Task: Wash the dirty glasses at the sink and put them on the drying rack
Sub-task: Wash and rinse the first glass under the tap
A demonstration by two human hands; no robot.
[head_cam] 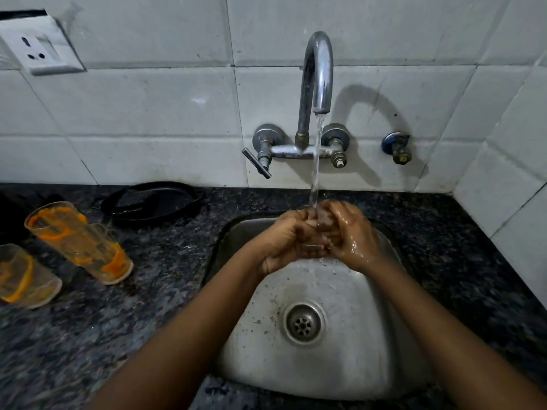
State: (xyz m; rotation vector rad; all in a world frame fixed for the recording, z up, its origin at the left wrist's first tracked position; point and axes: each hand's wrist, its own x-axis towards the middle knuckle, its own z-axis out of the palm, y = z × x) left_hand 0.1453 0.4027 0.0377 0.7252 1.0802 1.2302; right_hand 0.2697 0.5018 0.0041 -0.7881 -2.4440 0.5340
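Both my hands meet over the steel sink (349,365), under the stream running from the curved tap (318,69). A clear glass (314,246) shows faintly between them, mostly hidden by fingers and water. My left hand (288,241) wraps it from the left and my wet right hand (352,235) from the right. On the dark counter to the left stand dirty glasses smeared with orange residue: a tall one (78,242) with another (102,232) close behind it. A third glass (25,276) sits at the left edge.
A black round pan or lid (154,202) lies on the speckled granite counter (148,291) behind the glasses. The tap's lever (256,162) and a small valve (396,147) stick out from the tiled wall. A wall socket (41,45) is at top left. No drying rack is in view.
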